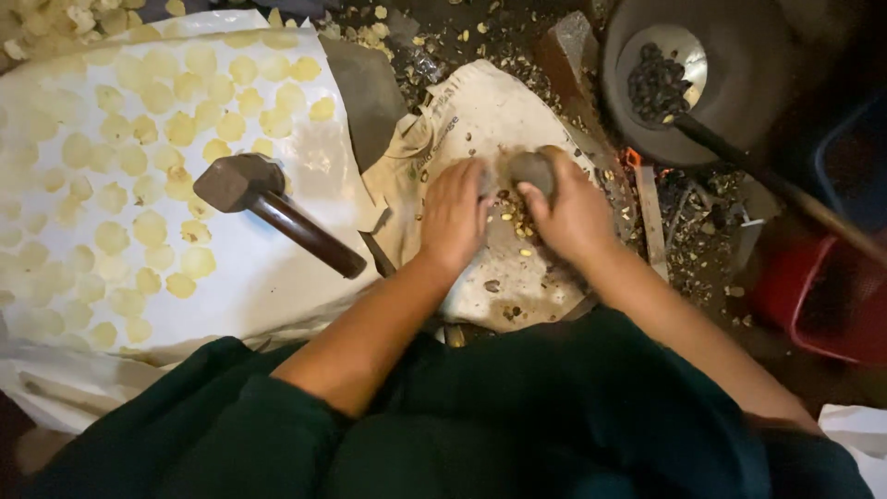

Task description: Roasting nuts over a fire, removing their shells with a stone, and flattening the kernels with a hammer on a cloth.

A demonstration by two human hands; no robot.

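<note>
Head view: right hand grips stone, sack edge near.

A rounded grey stone sits on a stained cream cloth sack, gripped from the right. Small yellow kernels and dark husk bits lie scattered just below it.

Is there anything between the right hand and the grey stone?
No. The right hand already grips the grey stone directly. The left hand rests beside it on the cloth, over scattered kernels.
</note>
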